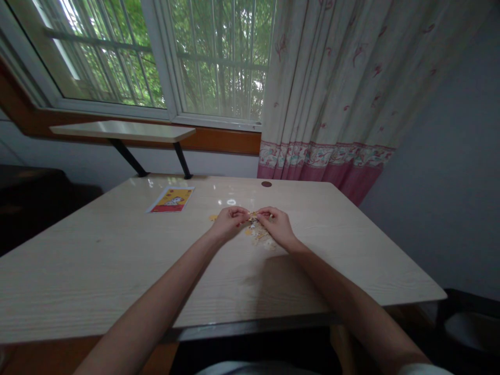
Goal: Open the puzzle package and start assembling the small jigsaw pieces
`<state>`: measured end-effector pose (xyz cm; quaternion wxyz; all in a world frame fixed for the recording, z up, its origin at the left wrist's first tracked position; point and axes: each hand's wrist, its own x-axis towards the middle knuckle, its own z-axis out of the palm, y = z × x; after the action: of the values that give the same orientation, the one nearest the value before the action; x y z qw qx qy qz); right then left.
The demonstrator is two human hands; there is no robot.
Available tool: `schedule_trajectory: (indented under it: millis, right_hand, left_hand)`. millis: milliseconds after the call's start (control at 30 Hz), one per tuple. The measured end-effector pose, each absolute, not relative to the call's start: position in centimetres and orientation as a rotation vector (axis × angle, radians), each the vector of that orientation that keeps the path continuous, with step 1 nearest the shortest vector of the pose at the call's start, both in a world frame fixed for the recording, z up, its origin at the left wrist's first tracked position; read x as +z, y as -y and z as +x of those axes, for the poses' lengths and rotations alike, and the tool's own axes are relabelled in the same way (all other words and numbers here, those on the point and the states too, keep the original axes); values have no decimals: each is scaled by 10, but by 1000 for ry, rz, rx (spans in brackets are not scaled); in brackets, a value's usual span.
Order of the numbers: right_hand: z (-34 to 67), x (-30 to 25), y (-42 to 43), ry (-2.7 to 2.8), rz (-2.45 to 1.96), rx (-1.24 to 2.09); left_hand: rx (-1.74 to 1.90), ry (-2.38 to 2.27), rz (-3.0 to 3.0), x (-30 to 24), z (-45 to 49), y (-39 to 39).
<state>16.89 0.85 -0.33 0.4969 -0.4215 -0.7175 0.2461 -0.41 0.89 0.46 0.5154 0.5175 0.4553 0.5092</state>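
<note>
Head view, left hand (229, 225): thumb and fingertips drawn together, clamped on the near edge of a small yellowish piece (252, 214).
Right hand (278, 225): thumb and fingertips likewise pinched on the same spot, from the opposite side; whether one piece or several joined cannot be told.
Piece: held between the two sets of fingertips, at the far end of the pile.
Pile (262, 238): small flat pieces, pale, yellow and some darker, lying loosely heaped between the hands and nearer the person.
Yellow piece (213, 217): on the tabletop, just beyond the left wrist, apart from the pile.
Picture sheet (172, 200): flat, yellow and red with a pale figure, farther off to the left.
Table (156, 281): light wood grain, bearing all of these.
Brown disc (266, 184): set near the far edge.
Shelf (128, 130): raised on dark supports at the far left.
Window (222, 62): barred, with green foliage outside.
Curtain (332, 78): patterned, pink at the hem, right of the window.
</note>
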Motion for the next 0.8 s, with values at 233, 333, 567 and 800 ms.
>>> schedule_trajectory:
  millis: [233, 333, 567, 800]
  right_hand:
    - [168, -12, -15, 1722, -1073, 631]
    - [170, -9, -14, 1786, -1098, 567]
    - [182, -9, -21, 2110, -1178, 210]
    - [186, -14, -24, 2352, -1124, 172]
  left_hand:
    - [1153, -1082, 1428, 10, 0, -4]
    - [1181, -1123, 1510, 11, -1, -4]
    - [1150, -1559, 1705, 1, -41, -22]
    - [927, -1657, 1983, -3, -72, -27]
